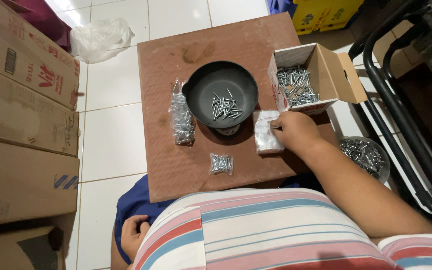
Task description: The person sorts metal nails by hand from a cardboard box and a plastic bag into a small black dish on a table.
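Right hand [296,131] pinches top of small clear-bag stack [267,132] on brown board [176,170], just right of one black pan [221,94] holding loose screws; two filled screw bags [181,119] [221,163], one open screw box [312,77]; left hand [135,234] curled on knee, holds nothing

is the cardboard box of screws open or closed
Open. The cardboard box has its flaps folded outward, and the loose screws inside show from above.
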